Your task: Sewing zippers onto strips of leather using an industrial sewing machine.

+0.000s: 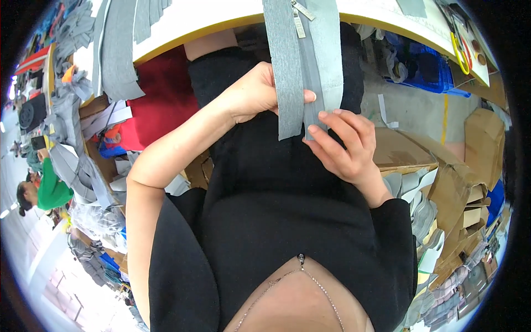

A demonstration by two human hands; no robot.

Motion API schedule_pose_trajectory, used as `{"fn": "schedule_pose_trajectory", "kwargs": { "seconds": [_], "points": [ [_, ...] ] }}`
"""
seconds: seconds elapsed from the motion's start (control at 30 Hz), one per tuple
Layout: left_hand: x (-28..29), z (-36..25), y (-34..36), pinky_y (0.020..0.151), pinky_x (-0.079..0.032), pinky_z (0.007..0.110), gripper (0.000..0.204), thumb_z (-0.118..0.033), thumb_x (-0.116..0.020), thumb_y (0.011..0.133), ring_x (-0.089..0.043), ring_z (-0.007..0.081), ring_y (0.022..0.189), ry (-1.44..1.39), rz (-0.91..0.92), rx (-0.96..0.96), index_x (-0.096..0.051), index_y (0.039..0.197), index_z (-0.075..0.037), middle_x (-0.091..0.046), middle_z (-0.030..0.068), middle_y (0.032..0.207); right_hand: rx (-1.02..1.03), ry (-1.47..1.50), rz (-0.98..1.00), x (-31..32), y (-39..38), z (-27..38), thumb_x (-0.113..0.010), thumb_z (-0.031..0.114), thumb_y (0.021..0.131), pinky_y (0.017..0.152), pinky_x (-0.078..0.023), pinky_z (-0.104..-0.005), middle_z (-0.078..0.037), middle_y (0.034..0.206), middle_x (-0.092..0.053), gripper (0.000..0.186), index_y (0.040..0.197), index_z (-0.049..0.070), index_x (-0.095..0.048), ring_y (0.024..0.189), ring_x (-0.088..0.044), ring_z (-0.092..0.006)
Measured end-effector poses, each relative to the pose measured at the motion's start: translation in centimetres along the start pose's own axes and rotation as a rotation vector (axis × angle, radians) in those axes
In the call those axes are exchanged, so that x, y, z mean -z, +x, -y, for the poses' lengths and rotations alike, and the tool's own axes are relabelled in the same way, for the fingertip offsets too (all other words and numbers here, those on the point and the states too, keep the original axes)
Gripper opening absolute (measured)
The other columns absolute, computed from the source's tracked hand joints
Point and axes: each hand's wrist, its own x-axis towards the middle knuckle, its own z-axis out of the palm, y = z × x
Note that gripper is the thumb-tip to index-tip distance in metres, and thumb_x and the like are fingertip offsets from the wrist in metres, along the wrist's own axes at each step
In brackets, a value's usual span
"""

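- The left hand [255, 93], just in front of the table [221, 12], is curled around the zippered piece from its left side; most fingers are hidden behind the grey fabric strip [286, 77], so how tightly they close cannot be told. One fingertip shows past the strip's edge, lying across the zipper tape [313, 72].
- The right hand [351, 145], farther out from the table than the left, has thumb and forefinger nearly together, pinching the zipper tape near its lower end; its other fingers are loosely bent and spread slightly.
- The zippered piece lies over the table's front edge and hangs down in front of it, long and narrow.
- Its left strip is heathered grey with a fine, woven-looking grain and a square-cut lower end; the paler panel [332, 55] on the right looks smoother, with faint creases.
- The zipper tape runs between them, flat and darker; metal pulls [300, 26], slim and oblong, sit at the table's edge.
- More grey fabric pieces [117, 55] drape over the table's left part, their ends curling.
- Smooth red cloth [166, 97] spreads below the table's left front edge.
- Yellow-handled scissors [459, 53] lie at the table's right end.
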Motion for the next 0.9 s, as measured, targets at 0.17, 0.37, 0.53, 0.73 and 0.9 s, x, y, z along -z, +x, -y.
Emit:
{"fn": "schedule_pose_trajectory", "kwargs": {
  "seconds": [0.17, 0.37, 0.53, 0.73, 0.9],
  "points": [
    [0.0, -0.9, -0.1, 0.064, -0.063, 0.029, 0.028, -0.023, -0.088, 0.088, -0.077, 0.0163, 0.077, -0.007, -0.012, 0.014, -0.078, 0.105, -0.003, -0.079, 0.0076, 0.09, 0.053, -0.014, -0.058, -0.5, 0.7, -0.6, -0.076, 0.014, 0.079, 0.084, -0.051, -0.0361, -0.003, 0.118, -0.074, 0.031, 0.11, 0.013, -0.078, 0.106, -0.066, -0.0217],
    [1.5, -2.1, -0.2, 0.06, -0.058, 0.026, 0.028, -0.025, -0.086, 0.091, -0.071, 0.0116, 0.069, 0.169, 0.004, -0.035, -0.078, 0.105, -0.003, -0.076, 0.0062, 0.086, 0.149, 0.027, -0.023, -0.2, 2.0, -1.3, -0.071, 0.014, 0.081, 0.081, -0.05, -0.0336, -0.004, 0.112, -0.076, 0.026, 0.104, 0.008, -0.081, 0.099, -0.069, -0.0195],
    [3.6, -9.8, -0.6, 0.079, -0.062, 0.032, 0.017, -0.008, -0.077, 0.093, -0.075, 0.0152, 0.083, 0.453, -0.202, -0.296, -0.073, 0.108, 0.0, -0.077, 0.0099, 0.091, 0.189, 0.012, -0.013, 0.2, 2.0, -0.6, -0.075, 0.011, 0.081, 0.08, -0.05, -0.0324, -0.002, 0.111, -0.075, 0.02, 0.099, 0.007, -0.081, 0.098, -0.069, -0.0177],
    [7.4, -13.3, 4.2, 0.091, -0.06, 0.033, 0.062, 0.001, -0.071, 0.094, -0.072, 0.0178, 0.11, 0.587, -0.379, -0.942, -0.044, 0.15, -0.009, -0.07, 0.0136, 0.126, 0.185, 0.06, 0.013, 0.0, 2.7, -0.4, -0.076, 0.01, 0.082, 0.082, -0.051, -0.0326, -0.003, 0.11, -0.073, 0.018, 0.099, 0.006, -0.08, 0.098, -0.067, -0.0178],
    [9.2, -14.3, 7.4, 0.088, -0.053, 0.034, 0.049, 0.006, -0.072, 0.087, -0.066, 0.0195, 0.1, 1.19, -0.68, -0.91, -0.067, 0.133, -0.011, -0.072, 0.0071, 0.11, 0.17, 0.067, 0.046, -0.2, 2.4, -0.6, -0.075, 0.01, 0.084, 0.084, -0.052, -0.0332, -0.003, 0.111, -0.073, 0.019, 0.101, 0.006, -0.08, 0.1, -0.067, -0.0179]
  ]
}}
